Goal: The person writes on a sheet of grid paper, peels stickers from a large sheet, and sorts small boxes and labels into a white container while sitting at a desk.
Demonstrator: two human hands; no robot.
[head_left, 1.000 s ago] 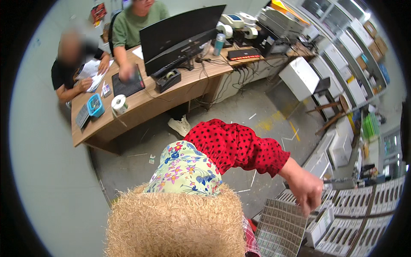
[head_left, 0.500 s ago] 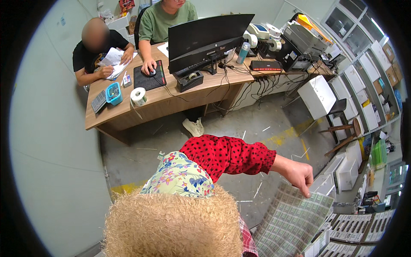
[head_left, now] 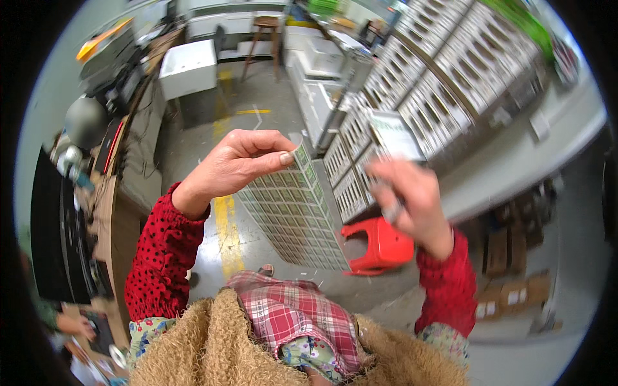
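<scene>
My left hand [head_left: 248, 161] pinches the top corner of a thin, flexible sheet [head_left: 290, 215] covered in a grid of small green rectangles. The sheet hangs down and bends along its right side. Apart from it, to the right, my right hand [head_left: 412, 199] is raised with its fingers curled. Motion smears its fingers, and a pale patch shows near the thumb, so whether it holds anything cannot be made out. Behind the right hand, a pale card or sheet [head_left: 394, 132] lies on the racks of slotted white trays [head_left: 425, 90].
A red plastic stool [head_left: 386, 248] stands below my right hand. To the left is a desk with a black monitor [head_left: 55, 225] and a person's hand [head_left: 74, 325] by a mouse. A white box-like table [head_left: 188, 64] and a wooden stool [head_left: 261, 38] stand farther off. Cardboard boxes [head_left: 505, 251] sit at right.
My view has swung right, from the desk with two people to the racks. The sheet is now held upright before me in my left hand, and my right hand has come into view.
</scene>
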